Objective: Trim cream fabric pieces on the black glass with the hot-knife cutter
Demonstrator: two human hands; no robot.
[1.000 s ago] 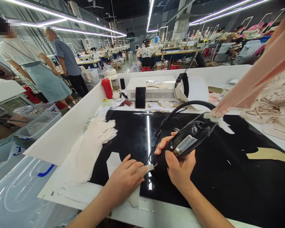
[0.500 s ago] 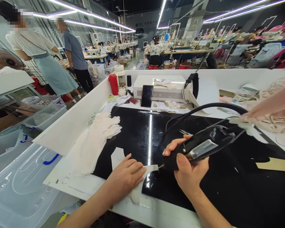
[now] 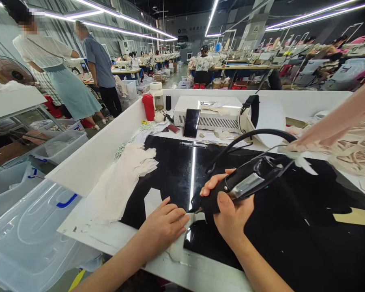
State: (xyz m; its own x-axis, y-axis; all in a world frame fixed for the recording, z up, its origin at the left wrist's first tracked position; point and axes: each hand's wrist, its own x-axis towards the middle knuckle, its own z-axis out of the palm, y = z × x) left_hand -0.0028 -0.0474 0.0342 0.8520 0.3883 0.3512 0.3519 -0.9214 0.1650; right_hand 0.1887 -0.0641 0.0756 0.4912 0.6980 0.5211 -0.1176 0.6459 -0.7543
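Tool tip (image 3: 197,210) hard to see between hands, touching fabric piece (image 3: 182,239)

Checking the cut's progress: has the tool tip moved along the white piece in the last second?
Cannot tell: the camera shifted. The black cutting tool tip sits at the white fabric piece by the left hand, much as before.

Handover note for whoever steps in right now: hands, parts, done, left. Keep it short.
Right hand: closed around the black corded cutting tool, tip down at the pale fabric piece.
Left hand: flat, open, pinning that piece to the black work surface.
Parts: stack of pale cut pieces lies left of the hands.
Done: cannot tell how much of the piece is worked.
Left: likely the rest of this edge; keep the left fingers clear of the tip.
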